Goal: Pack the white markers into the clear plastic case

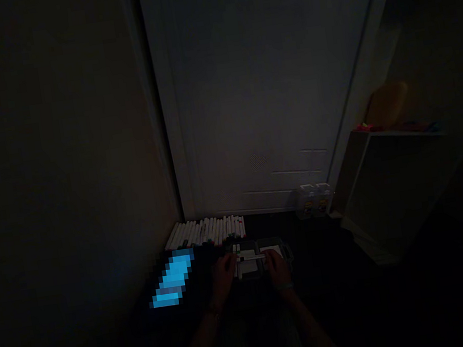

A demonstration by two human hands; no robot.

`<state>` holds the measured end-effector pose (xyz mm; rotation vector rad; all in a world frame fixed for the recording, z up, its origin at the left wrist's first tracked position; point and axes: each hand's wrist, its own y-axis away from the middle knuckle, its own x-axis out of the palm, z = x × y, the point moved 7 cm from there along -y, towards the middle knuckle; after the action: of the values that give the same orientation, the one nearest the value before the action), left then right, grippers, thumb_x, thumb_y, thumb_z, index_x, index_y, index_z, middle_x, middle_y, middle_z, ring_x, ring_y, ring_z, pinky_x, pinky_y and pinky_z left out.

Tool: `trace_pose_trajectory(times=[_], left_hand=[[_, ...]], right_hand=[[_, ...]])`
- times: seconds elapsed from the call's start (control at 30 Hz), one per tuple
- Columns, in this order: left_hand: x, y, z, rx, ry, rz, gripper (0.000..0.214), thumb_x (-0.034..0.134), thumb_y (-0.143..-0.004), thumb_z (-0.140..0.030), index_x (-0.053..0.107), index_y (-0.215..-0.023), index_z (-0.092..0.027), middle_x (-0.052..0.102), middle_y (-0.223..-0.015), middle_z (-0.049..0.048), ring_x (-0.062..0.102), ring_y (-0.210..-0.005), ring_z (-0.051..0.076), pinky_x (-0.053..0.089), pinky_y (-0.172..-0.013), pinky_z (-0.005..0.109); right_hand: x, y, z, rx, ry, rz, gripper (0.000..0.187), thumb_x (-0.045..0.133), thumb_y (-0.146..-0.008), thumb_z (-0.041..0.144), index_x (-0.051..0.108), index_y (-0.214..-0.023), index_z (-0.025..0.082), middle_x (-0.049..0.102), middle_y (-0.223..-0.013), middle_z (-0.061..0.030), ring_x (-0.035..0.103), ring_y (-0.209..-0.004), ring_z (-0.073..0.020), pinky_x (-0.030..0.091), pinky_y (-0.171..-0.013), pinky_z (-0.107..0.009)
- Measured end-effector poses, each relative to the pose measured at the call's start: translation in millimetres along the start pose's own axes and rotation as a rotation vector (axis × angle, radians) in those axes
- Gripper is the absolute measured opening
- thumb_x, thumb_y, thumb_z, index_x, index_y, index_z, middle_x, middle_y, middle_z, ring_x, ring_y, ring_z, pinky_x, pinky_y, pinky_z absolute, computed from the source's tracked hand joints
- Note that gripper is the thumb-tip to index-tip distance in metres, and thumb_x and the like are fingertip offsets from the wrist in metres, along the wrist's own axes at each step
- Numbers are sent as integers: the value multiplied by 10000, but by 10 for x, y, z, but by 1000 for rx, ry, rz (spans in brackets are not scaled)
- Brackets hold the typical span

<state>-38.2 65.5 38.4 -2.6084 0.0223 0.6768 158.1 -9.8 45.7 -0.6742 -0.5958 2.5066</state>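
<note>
The room is very dark. My left hand and my right hand are close together low in the head view, each closed on one end of a white marker held level between them. Right under and behind the marker lies an open dark case with white contents. A row of several white markers lies side by side on the floor just beyond the case, in front of a closed door.
A glowing blue screen lies on the floor left of my left hand. A wall stands at left. A white shelf unit with an orange object on top is at right. Two small containers sit by the door.
</note>
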Motion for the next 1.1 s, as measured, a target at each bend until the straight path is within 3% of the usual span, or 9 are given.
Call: trace_pose_trajectory(times=[0.3, 0.6, 1.1], left_hand=[[-64, 12, -17, -58, 147, -54, 337, 561, -690, -505, 643, -817, -204, 658, -817, 31, 608, -795, 203, 465, -731, 305], [-17, 40, -28, -100, 256, -24, 363, 533, -713, -513, 629, -840, -187, 667, -822, 33, 616, -774, 188, 474, -698, 288], [-14, 26, -3, -65, 163, -23, 343, 519, -738, -486, 633, -863, -188, 663, -810, 32, 606, -752, 176, 460, -692, 277]], right_hand=[[65, 12, 19, -11, 33, 80, 312, 356, -897, 373, 600, -1001, 210, 648, -935, -38, 604, -805, -159, 445, -724, -251], [76, 24, 36, -33, 79, 123, 307, 352, -900, 367, 598, -1001, 215, 639, -965, -38, 590, -866, -163, 432, -756, -249], [75, 35, 24, -39, 121, 117, 314, 325, -915, 372, 582, -1002, 216, 636, -963, -35, 590, -861, -160, 423, -748, -248]])
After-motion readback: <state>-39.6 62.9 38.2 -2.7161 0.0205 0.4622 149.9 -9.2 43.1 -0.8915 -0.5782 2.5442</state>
